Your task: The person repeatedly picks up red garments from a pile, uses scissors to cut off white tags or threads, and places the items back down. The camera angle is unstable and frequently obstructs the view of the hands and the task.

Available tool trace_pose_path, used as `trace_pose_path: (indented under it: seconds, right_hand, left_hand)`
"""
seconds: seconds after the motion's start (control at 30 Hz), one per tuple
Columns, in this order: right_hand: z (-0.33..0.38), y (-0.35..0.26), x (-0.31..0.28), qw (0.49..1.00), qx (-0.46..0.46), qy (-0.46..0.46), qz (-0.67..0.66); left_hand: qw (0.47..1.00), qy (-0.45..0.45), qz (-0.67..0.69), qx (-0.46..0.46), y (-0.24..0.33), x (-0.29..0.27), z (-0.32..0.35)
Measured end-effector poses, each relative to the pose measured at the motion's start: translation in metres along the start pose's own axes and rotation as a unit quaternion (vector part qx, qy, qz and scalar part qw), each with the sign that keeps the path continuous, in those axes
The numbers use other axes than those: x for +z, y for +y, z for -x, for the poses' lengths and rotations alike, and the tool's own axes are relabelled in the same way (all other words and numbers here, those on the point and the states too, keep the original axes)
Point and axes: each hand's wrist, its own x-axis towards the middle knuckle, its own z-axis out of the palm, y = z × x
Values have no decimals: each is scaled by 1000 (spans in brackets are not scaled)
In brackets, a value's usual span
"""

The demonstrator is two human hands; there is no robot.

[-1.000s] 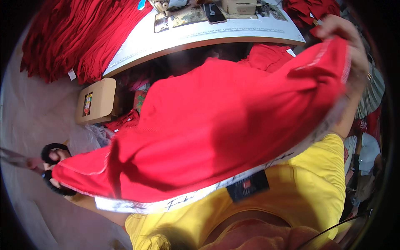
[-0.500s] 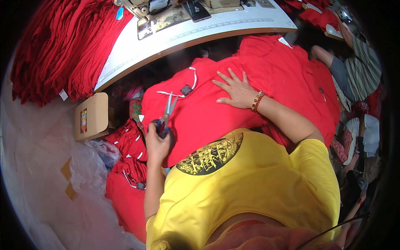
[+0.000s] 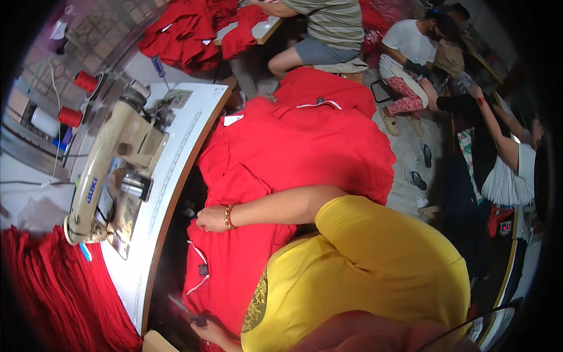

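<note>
A red garment [image 3: 229, 267] lies across my lap, with a white neck tape and a dark label along its left edge. Low in the picture, my left hand [image 3: 212, 333] grips a pair of scissors [image 3: 196, 320], whose blades are blurred by motion. Farther up, my right hand [image 3: 212, 219], with a beaded bracelet at the wrist, is closed on the garment's edge beside the table. More red garments [image 3: 316, 149] are spread beyond my right forearm, one showing a white tape and a dark label.
On my left stands a white sewing table [image 3: 193, 111] with a sewing machine [image 3: 102, 170]. A pile of red garments [image 3: 53, 287] hangs over its near end. Ahead, a person in a striped shirt [image 3: 334, 26] sits at another table; several people sit farther right.
The view has swung to the right. My right hand, spread flat on the red cloth before, is now closed at its edge. My left hand still holds the scissors.
</note>
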Motion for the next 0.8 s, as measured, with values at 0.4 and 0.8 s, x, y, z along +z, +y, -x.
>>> trace_pose_path:
  seconds: [0.4, 0.8]
  right_hand:
    - [21, -38, 2, 1000, -9, 18, 3]
    - [76, -4, 56, 998, -4, -35, 58]
  left_hand:
    - [996, -18, -83, 34, 58, 27, -28]
    - [998, 32, -24, 49, 60, 59, 3]
